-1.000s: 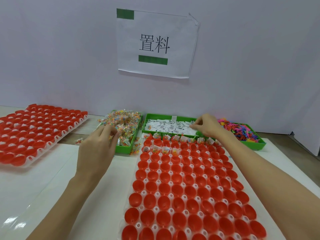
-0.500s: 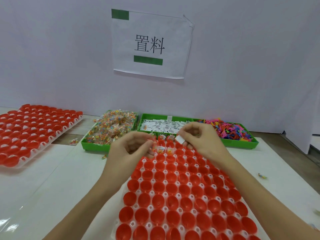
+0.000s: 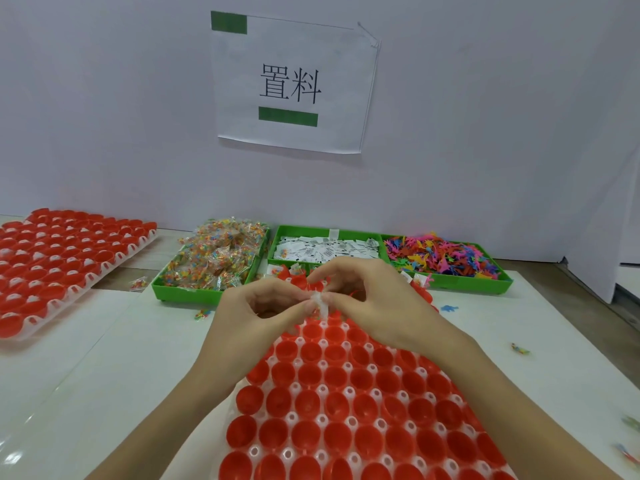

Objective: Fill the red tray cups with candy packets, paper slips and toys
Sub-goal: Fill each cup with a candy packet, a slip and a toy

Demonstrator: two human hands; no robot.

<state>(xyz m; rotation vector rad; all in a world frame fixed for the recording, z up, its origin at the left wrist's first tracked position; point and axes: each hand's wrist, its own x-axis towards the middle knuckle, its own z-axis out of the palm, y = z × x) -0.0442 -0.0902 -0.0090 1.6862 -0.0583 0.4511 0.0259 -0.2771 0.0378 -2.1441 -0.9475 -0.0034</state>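
We see a small packing workstation: a white table point(image 3: 86, 358) against a plain partition, a printed sign point(image 3: 294, 84) taped above three green bins point(image 3: 446, 284) of sorted supplies, beside red cup trays point(image 3: 346, 393).

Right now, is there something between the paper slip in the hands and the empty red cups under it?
Nothing visible is in the way. Both hands, left and right, pinch the white paper slip just above the red tray. The cups directly below and nearer the camera look open and empty.
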